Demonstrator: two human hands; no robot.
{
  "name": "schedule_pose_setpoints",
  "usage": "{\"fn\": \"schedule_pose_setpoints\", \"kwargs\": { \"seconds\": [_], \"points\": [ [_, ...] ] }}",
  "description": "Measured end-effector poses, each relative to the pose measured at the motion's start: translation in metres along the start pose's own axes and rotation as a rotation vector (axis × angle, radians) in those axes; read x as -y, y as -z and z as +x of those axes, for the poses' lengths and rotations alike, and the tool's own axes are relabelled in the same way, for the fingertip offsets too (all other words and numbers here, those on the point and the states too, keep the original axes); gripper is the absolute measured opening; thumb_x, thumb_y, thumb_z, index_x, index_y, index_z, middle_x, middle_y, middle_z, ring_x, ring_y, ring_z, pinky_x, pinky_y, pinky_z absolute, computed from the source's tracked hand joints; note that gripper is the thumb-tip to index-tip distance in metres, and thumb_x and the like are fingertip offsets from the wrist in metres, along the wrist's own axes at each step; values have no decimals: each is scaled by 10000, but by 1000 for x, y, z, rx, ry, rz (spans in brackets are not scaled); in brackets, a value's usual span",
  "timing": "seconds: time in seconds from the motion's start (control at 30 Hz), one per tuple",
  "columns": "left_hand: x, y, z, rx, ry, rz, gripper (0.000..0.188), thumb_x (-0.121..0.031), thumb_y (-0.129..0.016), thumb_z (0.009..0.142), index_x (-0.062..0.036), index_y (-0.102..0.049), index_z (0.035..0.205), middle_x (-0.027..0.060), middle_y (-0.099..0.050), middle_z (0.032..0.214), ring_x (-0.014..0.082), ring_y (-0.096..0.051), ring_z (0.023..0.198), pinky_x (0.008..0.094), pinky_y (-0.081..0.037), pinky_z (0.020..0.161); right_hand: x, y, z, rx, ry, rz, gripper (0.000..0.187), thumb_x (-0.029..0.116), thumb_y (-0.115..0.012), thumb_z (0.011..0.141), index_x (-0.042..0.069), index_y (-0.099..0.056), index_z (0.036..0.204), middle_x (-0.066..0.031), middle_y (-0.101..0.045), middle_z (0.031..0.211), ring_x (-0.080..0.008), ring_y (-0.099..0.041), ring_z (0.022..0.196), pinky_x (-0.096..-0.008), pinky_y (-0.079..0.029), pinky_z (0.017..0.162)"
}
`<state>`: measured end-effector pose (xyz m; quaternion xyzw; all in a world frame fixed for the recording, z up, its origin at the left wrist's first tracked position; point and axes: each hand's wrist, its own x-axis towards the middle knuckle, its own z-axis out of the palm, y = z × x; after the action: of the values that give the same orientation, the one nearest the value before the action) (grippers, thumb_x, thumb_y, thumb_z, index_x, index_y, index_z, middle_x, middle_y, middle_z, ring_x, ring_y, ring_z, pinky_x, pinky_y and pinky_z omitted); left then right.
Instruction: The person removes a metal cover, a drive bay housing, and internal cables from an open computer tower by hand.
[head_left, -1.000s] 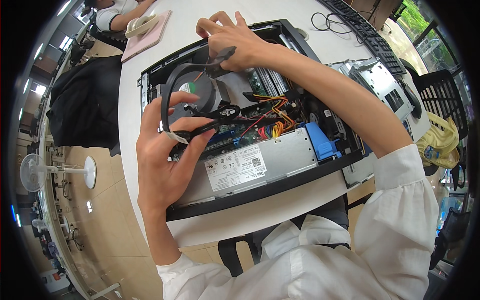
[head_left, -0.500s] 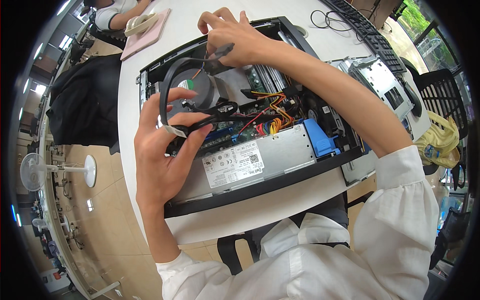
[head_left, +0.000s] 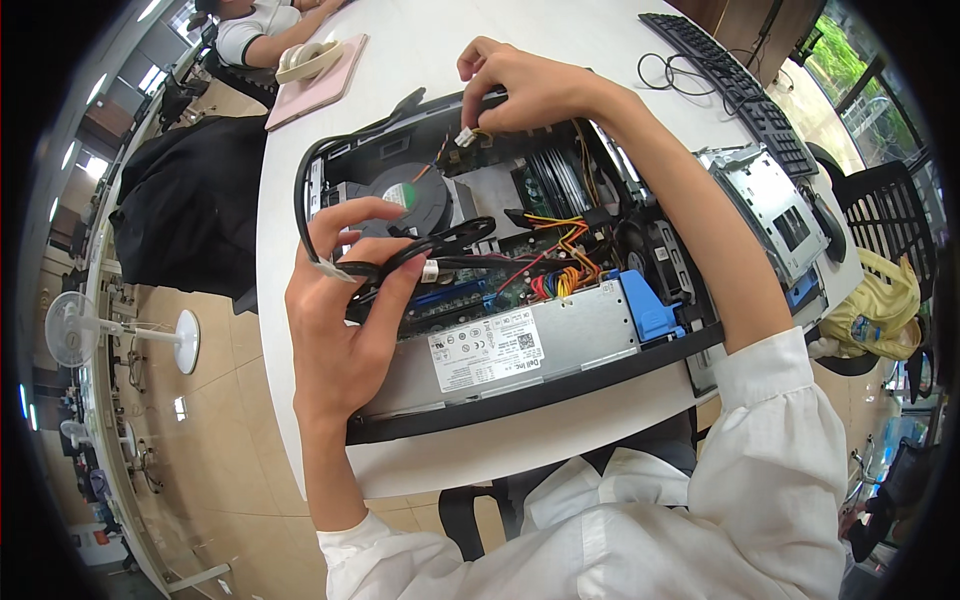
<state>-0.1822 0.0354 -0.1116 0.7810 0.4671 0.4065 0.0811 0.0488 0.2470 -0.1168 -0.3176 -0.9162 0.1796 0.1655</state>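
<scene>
Here, inside the open computer case on the white surface, the left hand grips a looped black cable, while the right hand pinches a small white connector.

White round table at centre. Tan tiled floor at 8 o'clock, white pedestal fan at 9. Black mesh chair at 3. Window with greenery at 1; ceiling light strips at 11.

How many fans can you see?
2: a round black fan inside the open computer case, by the left hand, and a white standing fan on the floor. Others may be hidden.
</scene>
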Motion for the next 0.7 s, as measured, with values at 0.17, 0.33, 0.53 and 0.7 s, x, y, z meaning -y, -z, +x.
{"fn": "schedule_pose_setpoints", "kwargs": {
  "seconds": [0.17,0.33,0.53,0.7],
  "points": [
    [-1,2,0,6,-17,13,101,-19,-762,825,-28,-730,921,121,-698,1147,298,-634,1029,415,-486,903,5,-7,-5,-56,74,-116,222,185,-805,696,88,-784,894,-80,-485,1184,-272,-474,1233,-382,-445,1033],
    [-1,0,0,-4,2,-12,97,-25,-764,829,-31,-731,920,119,-697,1143,295,-630,1014,411,-484,895,-8,-5,-6,-140,93,-59,197,157,-818,750,93,-799,936,-68,-512,1162,-247,-529,1172,-362,-446,1045],
    [-2,1,0,-16,15,-3,104,-19,-766,829,-34,-726,924,116,-694,1139,293,-627,997,402,-490,869,-16,2,-6,-128,49,18,219,141,-803,781,104,-809,996,-72,-535,1194,-232,-568,1161,-356,-434,1079],
    [-2,0,-1,-18,19,-20,104,-15,-768,828,-29,-722,921,119,-692,1144,291,-629,997,394,-498,856,-18,1,-8,-127,35,56,229,151,-805,796,120,-799,1023,-73,-543,1204,-231,-572,1187,-369,-417,1108]
  ]
}}
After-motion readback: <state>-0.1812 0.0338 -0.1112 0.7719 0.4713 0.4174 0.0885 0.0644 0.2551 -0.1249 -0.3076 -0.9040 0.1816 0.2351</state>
